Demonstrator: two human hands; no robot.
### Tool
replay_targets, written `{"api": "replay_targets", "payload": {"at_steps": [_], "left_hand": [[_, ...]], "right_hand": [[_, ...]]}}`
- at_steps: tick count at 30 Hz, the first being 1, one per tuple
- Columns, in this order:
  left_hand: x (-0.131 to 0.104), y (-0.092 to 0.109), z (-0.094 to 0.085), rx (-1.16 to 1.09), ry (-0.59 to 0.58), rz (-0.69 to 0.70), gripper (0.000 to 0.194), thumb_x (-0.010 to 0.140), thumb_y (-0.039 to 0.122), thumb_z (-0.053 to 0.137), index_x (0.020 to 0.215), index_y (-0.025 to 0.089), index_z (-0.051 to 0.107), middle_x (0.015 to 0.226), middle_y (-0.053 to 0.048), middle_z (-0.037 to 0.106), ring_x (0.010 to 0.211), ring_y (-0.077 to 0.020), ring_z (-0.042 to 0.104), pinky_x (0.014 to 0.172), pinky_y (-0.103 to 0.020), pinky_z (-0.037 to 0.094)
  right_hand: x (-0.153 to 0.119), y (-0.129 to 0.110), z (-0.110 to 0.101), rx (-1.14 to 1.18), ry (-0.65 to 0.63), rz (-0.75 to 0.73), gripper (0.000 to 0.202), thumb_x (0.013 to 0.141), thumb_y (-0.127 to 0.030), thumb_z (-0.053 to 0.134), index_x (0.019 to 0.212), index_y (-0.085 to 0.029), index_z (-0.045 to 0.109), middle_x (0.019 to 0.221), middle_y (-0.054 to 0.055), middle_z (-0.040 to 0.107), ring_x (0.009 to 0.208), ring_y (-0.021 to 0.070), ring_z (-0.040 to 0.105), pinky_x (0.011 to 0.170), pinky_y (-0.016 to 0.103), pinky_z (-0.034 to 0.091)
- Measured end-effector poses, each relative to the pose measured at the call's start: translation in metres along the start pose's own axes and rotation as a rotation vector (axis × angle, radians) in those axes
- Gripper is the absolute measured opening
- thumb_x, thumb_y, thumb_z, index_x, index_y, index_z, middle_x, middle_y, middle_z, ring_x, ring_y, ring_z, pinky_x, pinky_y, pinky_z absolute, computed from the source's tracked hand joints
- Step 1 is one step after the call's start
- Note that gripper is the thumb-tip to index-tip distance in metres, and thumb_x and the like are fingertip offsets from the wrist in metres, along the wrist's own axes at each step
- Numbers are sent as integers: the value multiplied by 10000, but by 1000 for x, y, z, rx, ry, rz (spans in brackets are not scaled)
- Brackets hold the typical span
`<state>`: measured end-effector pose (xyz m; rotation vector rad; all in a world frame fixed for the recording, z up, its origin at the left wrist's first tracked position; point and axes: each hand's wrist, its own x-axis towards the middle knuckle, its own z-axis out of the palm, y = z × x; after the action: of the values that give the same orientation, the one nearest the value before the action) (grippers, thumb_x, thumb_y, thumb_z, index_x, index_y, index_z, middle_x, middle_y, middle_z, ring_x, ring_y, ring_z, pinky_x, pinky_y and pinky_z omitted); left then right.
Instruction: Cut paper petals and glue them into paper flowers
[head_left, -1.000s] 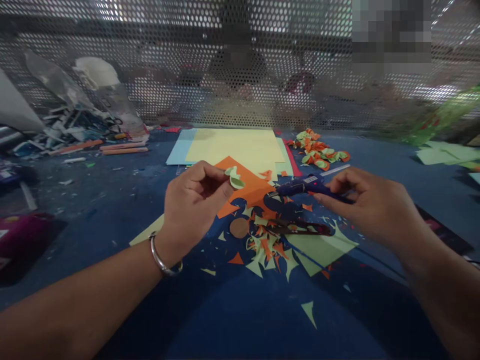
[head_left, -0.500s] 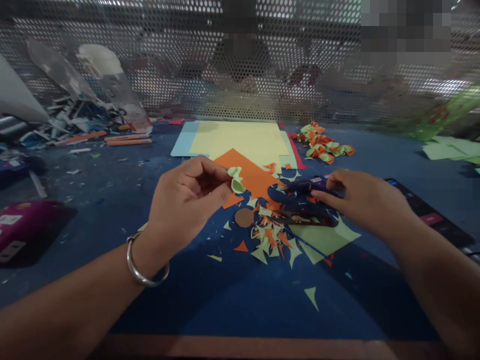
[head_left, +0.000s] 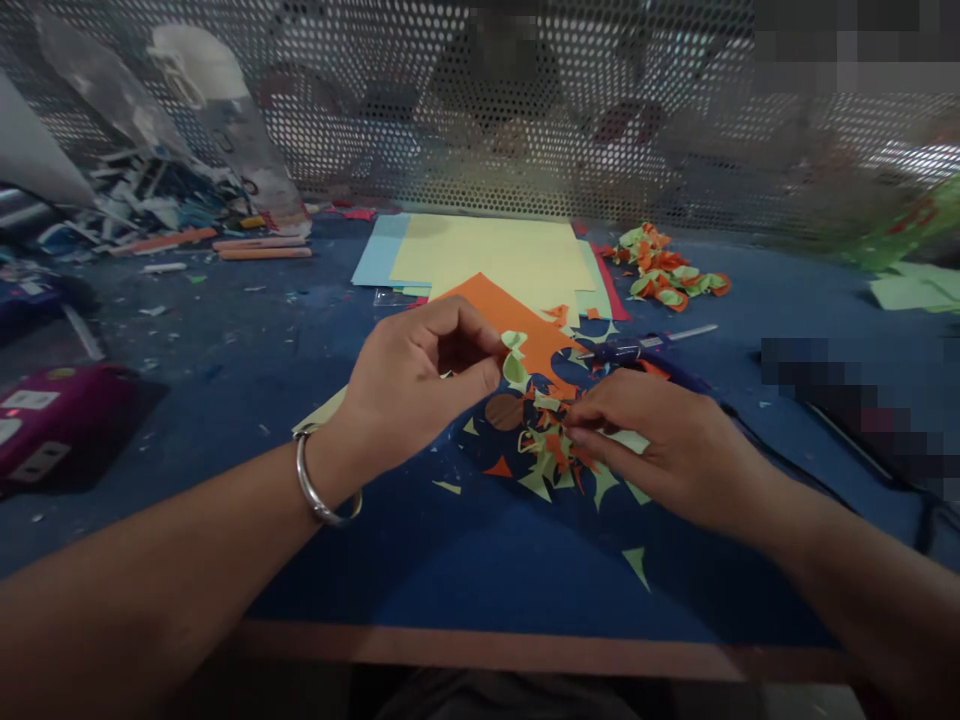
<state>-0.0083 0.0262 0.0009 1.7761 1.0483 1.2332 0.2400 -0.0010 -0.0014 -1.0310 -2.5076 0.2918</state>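
Between the thumb and forefinger of my left hand (head_left: 431, 375) is a small curled piece of light green paper (head_left: 514, 360). My right hand (head_left: 656, 440) lies over the heap of green and orange paper scraps (head_left: 551, 460), its fingertips pinched together. Whatever those fingertips grip is hidden. Just beyond the right hand lies a dark blue glue gun (head_left: 634, 347) with a clear stick poking from its back. A round brown disc (head_left: 504, 411) sits below the green piece. Behind it, an orange sheet (head_left: 487, 300) has round bites cut from its edge.
Yellow and blue sheets (head_left: 487, 245) are stacked at the back. Right of them is a pile of green and orange paper curls (head_left: 671, 270). A bottle (head_left: 247, 150) and orange sticks (head_left: 262, 253) stand back left, a purple socket block (head_left: 60, 420) left. A pixelated dark object (head_left: 847, 420) lies right.
My right hand has left the glue gun and come left and nearer, onto the scraps where the dark-red-handled scissors lay. My left hand still pinches the green piece. The view has shifted slightly.
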Motion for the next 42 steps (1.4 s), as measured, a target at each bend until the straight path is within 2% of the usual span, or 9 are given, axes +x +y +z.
{"api": "replay_targets", "payload": {"at_steps": [4, 11, 19, 23, 27, 30, 35, 39, 42], "left_hand": [[1, -3, -1, 19, -7, 30, 85, 771, 187, 729, 802, 200, 650, 768, -14, 675, 669, -141, 628, 622, -292, 525], [-1, -2, 1, 36, -23, 35, 77, 773, 201, 730, 785, 204, 654, 763, -7, 675, 668, -147, 642, 634, -297, 527], [-1, 0, 3, 26, -38, 16, 86, 798, 218, 720, 781, 210, 636, 744, -11, 665, 659, -153, 630, 623, -312, 518], [-2, -1, 2, 37, -40, 19, 67, 794, 200, 714, 796, 209, 648, 758, -14, 670, 670, -156, 639, 638, -319, 524], [-2, -2, 1, 52, -55, 22, 67, 796, 172, 704, 803, 211, 650, 768, -10, 678, 681, -148, 640, 644, -303, 523], [-1, -3, 1, 78, -81, 36, 51, 810, 161, 689, 821, 198, 655, 782, -14, 685, 698, -139, 637, 653, -282, 521], [-1, 0, -1, 185, -153, 36, 79, 799, 114, 646, 818, 189, 663, 788, -4, 705, 724, -135, 662, 680, -257, 536], [-2, 4, 1, 250, -212, 77, 129, 778, 77, 619, 803, 194, 666, 804, -1, 725, 747, -138, 679, 698, -248, 543], [-2, 6, 3, 270, -248, 131, 121, 780, 81, 624, 787, 195, 661, 820, -7, 722, 765, -138, 677, 713, -247, 543]], "right_hand": [[3, -4, 8, 22, -26, -72, 119, 972, -207, 569, 981, -145, 670, 901, 94, 684, 876, 228, 601, 767, 348, 463], [10, -10, 14, -46, -44, -146, 118, 945, -125, 553, 860, -151, 632, 781, 55, 611, 754, 196, 519, 690, 325, 412], [12, -9, 15, -36, -100, -120, 154, 961, -149, 506, 896, -162, 645, 847, 87, 656, 805, 217, 551, 745, 363, 452], [14, -9, 18, -24, -85, -102, 166, 972, -158, 494, 888, -185, 633, 828, 79, 650, 787, 215, 558, 753, 370, 455], [14, -7, 19, -36, -97, -103, 158, 954, -137, 510, 850, -165, 626, 795, 76, 620, 770, 213, 545, 735, 365, 441], [13, -7, 15, -18, -58, -100, 138, 942, -143, 527, 850, -157, 628, 797, 78, 620, 776, 213, 543, 706, 352, 431], [12, -9, 5, 152, 55, 35, 140, 947, -164, 571, 831, -185, 645, 775, 38, 645, 754, 171, 573, 715, 317, 455], [10, -12, -2, 270, 81, 164, 133, 929, -167, 608, 809, -197, 658, 766, 14, 654, 705, 138, 599, 665, 274, 477], [11, -12, -4, 318, 82, 203, 127, 922, -182, 622, 802, -196, 662, 749, 5, 648, 670, 126, 597, 628, 258, 476]]}}
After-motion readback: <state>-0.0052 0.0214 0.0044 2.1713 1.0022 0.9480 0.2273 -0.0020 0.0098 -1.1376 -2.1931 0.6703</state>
